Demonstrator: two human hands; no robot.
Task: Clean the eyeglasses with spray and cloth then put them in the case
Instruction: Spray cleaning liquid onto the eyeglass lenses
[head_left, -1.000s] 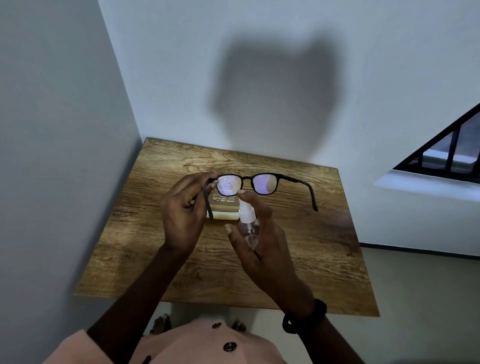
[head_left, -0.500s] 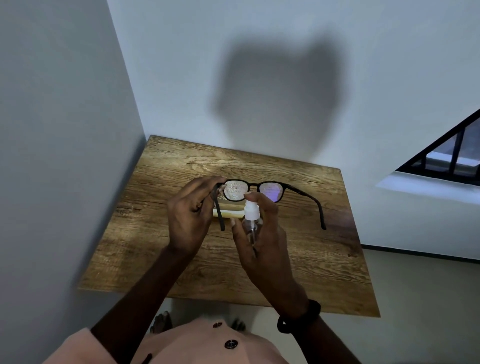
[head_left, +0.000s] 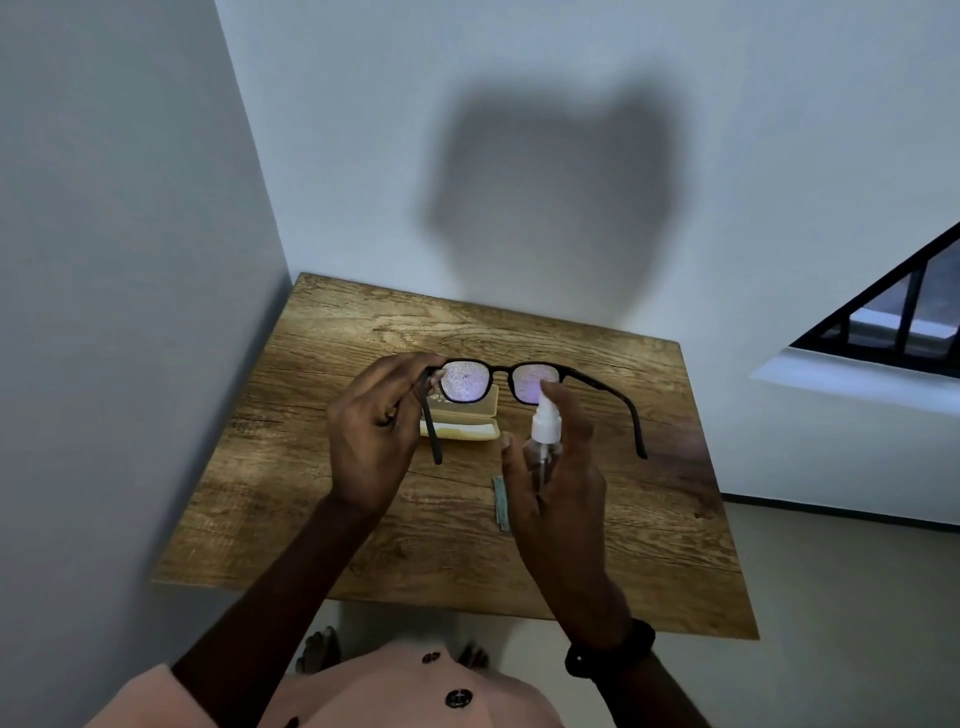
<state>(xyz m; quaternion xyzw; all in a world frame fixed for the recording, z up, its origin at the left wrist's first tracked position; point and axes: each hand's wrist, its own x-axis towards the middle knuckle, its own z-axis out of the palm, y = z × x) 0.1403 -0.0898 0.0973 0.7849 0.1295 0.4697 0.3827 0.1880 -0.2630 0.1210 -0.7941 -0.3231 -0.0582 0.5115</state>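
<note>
Black-framed eyeglasses are up in the air over the wooden worktop, with both temples open toward me. My left hand has its grip closed on the frame at the left hinge, thumb and fingers pinching it there. The left lens is covered with fine droplets, and the right lens shows a purple shine; if it is also wet I cannot say, because the view is dim there.

My right hand has its grip closed around a small clear spray bottle with a white nozzle. The nozzle is just beside the right lens, and my forefinger lies on top of the pump.

Under the glasses, on the worktop, the pale yellow case lies open and is partly hidden behind the left lens and temple. Near my right palm a narrow strip of pale cloth shows on the wood, most of it hidden by the hand.
</note>
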